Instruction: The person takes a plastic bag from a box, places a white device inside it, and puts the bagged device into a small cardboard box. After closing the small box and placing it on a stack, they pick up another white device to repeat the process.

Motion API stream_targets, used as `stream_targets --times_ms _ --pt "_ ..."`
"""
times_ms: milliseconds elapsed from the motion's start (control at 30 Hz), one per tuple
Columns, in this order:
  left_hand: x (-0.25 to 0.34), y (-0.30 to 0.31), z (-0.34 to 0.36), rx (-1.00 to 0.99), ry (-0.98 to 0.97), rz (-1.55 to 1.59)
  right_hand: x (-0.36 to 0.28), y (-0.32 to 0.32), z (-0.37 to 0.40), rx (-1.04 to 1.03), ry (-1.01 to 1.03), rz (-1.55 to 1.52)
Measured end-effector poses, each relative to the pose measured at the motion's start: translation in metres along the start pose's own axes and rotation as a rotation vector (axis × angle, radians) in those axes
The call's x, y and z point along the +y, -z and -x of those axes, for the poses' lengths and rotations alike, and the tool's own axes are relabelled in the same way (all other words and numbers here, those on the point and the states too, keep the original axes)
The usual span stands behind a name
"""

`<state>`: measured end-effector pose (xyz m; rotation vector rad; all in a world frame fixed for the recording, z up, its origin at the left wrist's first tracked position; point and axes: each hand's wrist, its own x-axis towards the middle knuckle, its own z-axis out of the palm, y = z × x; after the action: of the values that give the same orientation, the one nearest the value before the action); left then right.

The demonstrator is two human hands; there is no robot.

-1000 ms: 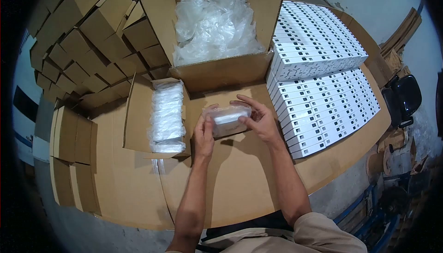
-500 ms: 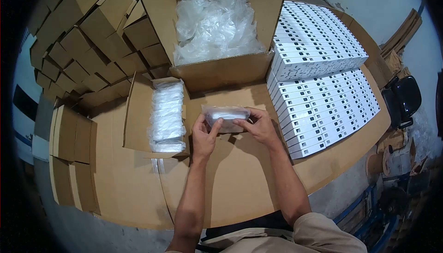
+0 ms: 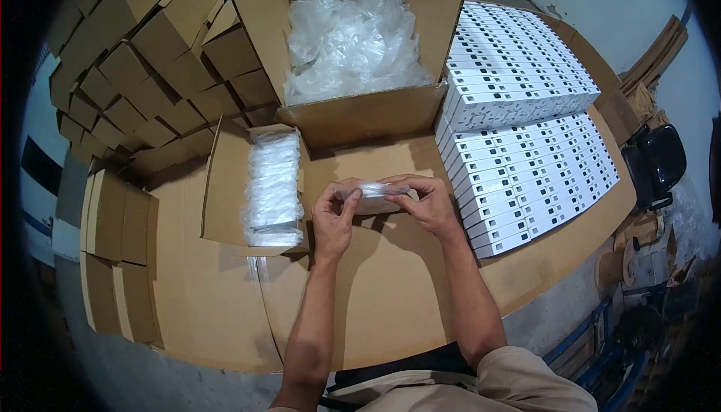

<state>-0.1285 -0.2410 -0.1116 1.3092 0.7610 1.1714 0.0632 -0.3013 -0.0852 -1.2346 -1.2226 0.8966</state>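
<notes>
A clear plastic bag with a white item inside (image 3: 373, 196) is held up between both hands over the cardboard-covered table (image 3: 387, 284). My left hand (image 3: 334, 215) pinches its left end, thumb towards me. My right hand (image 3: 426, 203) grips the right end between thumb and fingers. Left of my hands, a small open carton (image 3: 225, 187) holds a row of wrapped white packets (image 3: 273, 187). Behind the hands stands a large open box (image 3: 368, 120) filled with crumpled clear plastic bags (image 3: 353, 40).
Stacked white boxes with small dark squares (image 3: 526, 179) cover the right side of the table. Many brown cartons (image 3: 124, 89) are piled at the back left, and a few more (image 3: 116, 224) stand at the left edge. A black chair (image 3: 661, 156) is beyond the right edge.
The bag has tilted in my hands, so its top flap looks narrower and folded over. My fingers have shifted slightly along it; the boxes stand as before.
</notes>
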Motion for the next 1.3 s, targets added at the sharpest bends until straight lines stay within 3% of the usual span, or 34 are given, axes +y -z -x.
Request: stream_targets --times_ms 200,433,500,633,833,1300 --pt "0.000 -0.003 0.001 0.047 0.062 -0.036 0.008 -0.001 -0.002 0.071 -0.026 -0.075" --pt "-0.009 -0.009 -0.003 0.137 -0.007 -0.011 0.012 -0.003 -0.005 0.118 -0.097 -0.140" --pt "-0.010 -0.009 -0.005 0.152 0.006 -0.008 0.005 -0.008 -0.003 0.122 0.026 -0.220" --pt "-0.009 -0.012 -0.006 0.198 -0.021 0.000 -0.005 0.001 -0.002 0.002 0.272 -0.094" --pt "-0.013 -0.010 -0.006 0.172 -0.036 -0.003 -0.005 0.007 0.001 -0.115 0.140 0.158" --pt "-0.002 -0.015 -0.001 0.169 -0.047 -0.013 -0.005 0.008 -0.001 -0.024 0.101 0.220"
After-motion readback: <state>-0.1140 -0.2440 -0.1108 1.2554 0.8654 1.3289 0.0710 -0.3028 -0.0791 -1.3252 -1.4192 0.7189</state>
